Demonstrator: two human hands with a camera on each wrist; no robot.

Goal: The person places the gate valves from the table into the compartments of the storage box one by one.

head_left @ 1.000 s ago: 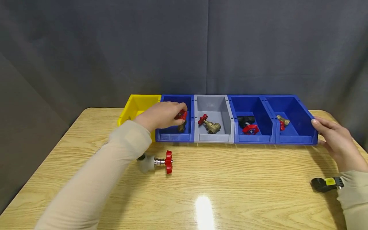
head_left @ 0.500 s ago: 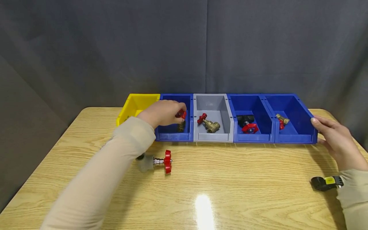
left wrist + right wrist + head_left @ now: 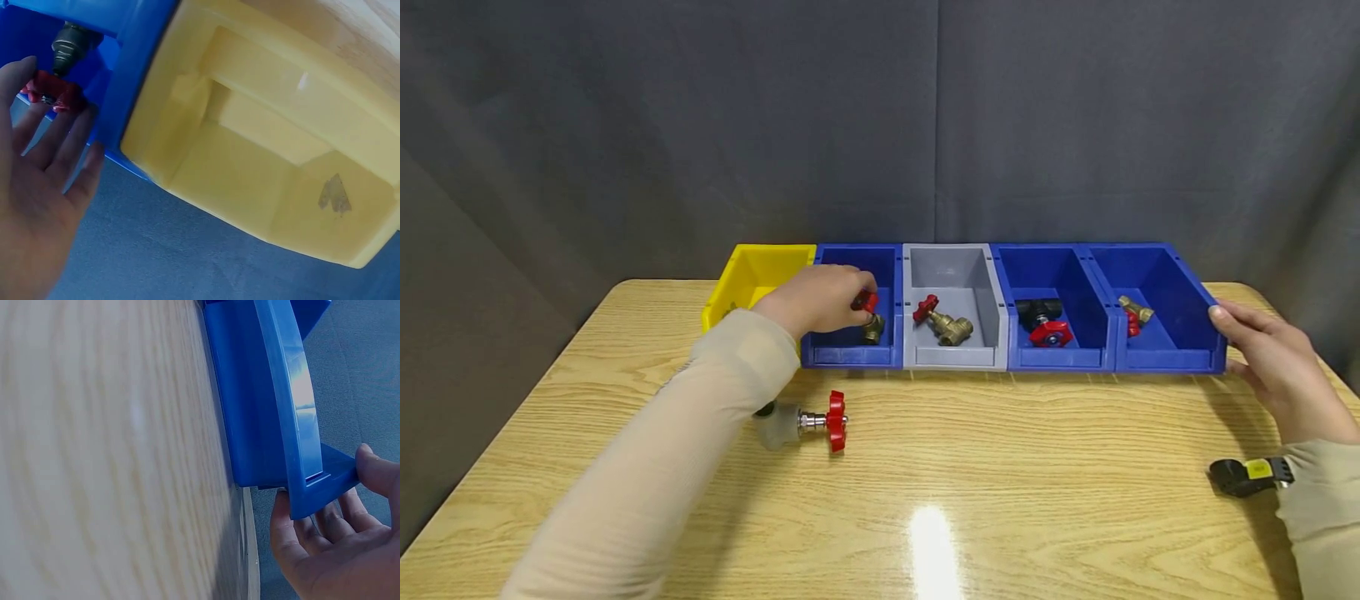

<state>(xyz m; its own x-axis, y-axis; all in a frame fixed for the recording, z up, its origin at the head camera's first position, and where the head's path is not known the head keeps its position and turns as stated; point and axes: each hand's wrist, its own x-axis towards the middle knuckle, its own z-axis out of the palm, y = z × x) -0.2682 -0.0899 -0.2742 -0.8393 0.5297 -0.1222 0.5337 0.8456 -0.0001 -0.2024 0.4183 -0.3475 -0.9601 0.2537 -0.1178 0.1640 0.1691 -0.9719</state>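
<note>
In the head view my left hand (image 3: 820,296) reaches over the yellow bin into the blue bin (image 3: 852,358) beside it. Its thumb and fingers hold the red handwheel (image 3: 55,92) of a brass valve (image 3: 872,329), whose body hangs tilted within the bin. Part of the handwheel is hidden by the fingers. My right hand (image 3: 1288,367) grips the outer side of the far-right blue bin (image 3: 1172,362). In the right wrist view the thumb lies on that bin's upper edge (image 3: 337,478), with the fingers curled under its corner.
The yellow bin (image 3: 244,169) stands at the row's left end. A grey bin (image 3: 955,358) holds another brass valve (image 3: 953,330). A black valve (image 3: 1041,315) and a small brass valve (image 3: 1137,312) lie in the right bins. On the table is a whitish valve (image 3: 782,425) with a red handwheel.
My left hand has shifted slightly left with the red handwheel, and more of the brass body shows below it. The right hand stays on its bin.
</note>
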